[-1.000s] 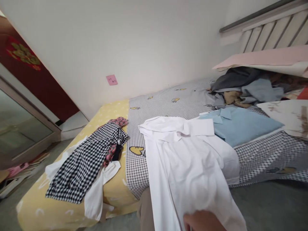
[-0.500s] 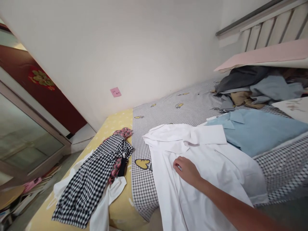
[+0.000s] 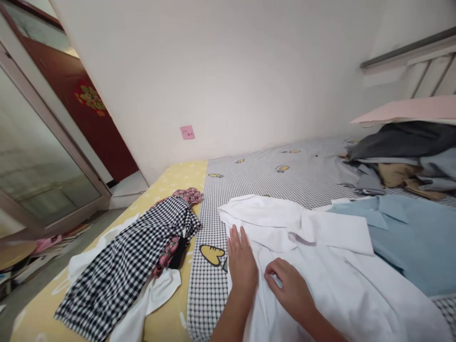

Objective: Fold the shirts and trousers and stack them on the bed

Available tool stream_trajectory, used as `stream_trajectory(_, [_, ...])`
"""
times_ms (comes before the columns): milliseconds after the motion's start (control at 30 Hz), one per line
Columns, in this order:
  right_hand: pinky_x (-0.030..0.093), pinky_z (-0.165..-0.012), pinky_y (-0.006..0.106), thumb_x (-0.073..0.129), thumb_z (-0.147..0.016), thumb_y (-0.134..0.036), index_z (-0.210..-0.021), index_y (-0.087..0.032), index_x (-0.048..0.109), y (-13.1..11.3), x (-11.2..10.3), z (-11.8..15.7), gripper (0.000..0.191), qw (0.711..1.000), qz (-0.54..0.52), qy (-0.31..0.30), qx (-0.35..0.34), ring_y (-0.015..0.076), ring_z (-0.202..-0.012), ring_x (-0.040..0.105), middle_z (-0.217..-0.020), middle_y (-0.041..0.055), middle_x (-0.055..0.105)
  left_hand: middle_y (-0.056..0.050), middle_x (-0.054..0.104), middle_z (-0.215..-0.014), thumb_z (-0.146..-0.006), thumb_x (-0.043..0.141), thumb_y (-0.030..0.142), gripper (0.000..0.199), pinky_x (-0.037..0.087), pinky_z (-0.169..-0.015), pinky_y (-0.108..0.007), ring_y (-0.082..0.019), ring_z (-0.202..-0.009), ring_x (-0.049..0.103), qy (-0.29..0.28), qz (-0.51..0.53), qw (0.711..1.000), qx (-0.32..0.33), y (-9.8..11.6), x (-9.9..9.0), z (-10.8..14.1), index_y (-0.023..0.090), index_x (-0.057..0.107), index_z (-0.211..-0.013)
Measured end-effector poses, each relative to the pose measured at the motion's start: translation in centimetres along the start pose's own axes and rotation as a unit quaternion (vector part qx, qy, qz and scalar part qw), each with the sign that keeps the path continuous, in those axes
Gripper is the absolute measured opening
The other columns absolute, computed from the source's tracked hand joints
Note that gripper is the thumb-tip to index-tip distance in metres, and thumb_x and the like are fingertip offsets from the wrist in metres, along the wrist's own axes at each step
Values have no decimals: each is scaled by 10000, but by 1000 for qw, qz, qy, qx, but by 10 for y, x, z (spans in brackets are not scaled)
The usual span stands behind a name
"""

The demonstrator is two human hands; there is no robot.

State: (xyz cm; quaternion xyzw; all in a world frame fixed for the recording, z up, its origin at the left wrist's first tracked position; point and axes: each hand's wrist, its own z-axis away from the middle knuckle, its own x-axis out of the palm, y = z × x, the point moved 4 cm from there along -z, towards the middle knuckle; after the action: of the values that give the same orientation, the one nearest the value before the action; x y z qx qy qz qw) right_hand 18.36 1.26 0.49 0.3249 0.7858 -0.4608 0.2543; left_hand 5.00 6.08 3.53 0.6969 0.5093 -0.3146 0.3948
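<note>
From mid-view, 1 white shirt [image 3: 338, 280] lies at 4 o'clock; over it, our 1 left hand [image 3: 242, 261] is flat and outstretched, our 1 right hand [image 3: 290, 287] curled, whether pinching cloth we cannot tell. 1 blue shirt [image 3: 420, 242] lies between 3 and 4, 1 checked garment [image 3: 128, 266] at 8.

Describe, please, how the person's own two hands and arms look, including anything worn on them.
The left hand and right hand are bare, without gloves. No ring, watch or bracelet can be made out. Both visible forearms are uncovered, with no sleeve in view; the upper arms are out of the picture.
</note>
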Motion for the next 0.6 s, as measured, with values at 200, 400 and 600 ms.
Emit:
stream_trajectory(200, [457,-714,322,521,-903,-317,-785,-243,602,1,1,0,161,1000,-8,-22,20,199,-768,624,-806,22,663,-153,490,-1560,-1011,449,286,493,403,-1196,-532,-297,-1473,422,10,-32,999,34,-21,38,15,206,497,-1494])
stream_trajectory(400, [464,-651,309,431,-928,-403,-687,-250,545,3,1,-65,307,988,-82,-76,110,200,-686,611,-686,10,630,-158,519,-1541,-1008,484,415,526,423,-1181,-541,-301,-1463,440,41,-9,999,30,-15,33,19,226,487,-1499])
stream_trajectory(600, [465,-931,393,532,-893,-307,-1276,-207,586,-38,23,-193,400,996,7,-50,78,250,-1114,632,-1306,128,625,-138,472,-1580,-1005,484,440,571,419,-1187,-568,-315,-1485,402,39,-7,999,14,-15,41,23,265,408,-1543])
